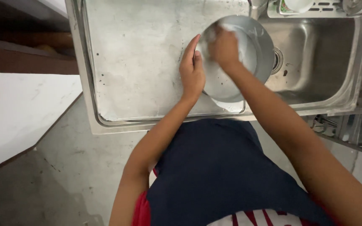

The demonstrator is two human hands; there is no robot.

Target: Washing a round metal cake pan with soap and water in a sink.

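Steel plate (248,62) tilted over sink (315,58) at its left edge; left hand (191,71) fingers straight, gripping plate's left rim; right hand (225,48) curled, pressed on soapy face.

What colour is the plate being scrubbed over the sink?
Silvery grey metal plate, streaked with white soap foam; seen in the head view.

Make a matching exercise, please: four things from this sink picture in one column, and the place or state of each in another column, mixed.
Things:
1. left hand
2. right hand
3. steel plate
4. drain

Places or states:
A. in the floor of the sink basin
B. pressed inside the plate, blurred
C. gripping the plate's left rim
D. held tilted over the sink's edge

Pairs: 1-C, 2-B, 3-D, 4-A
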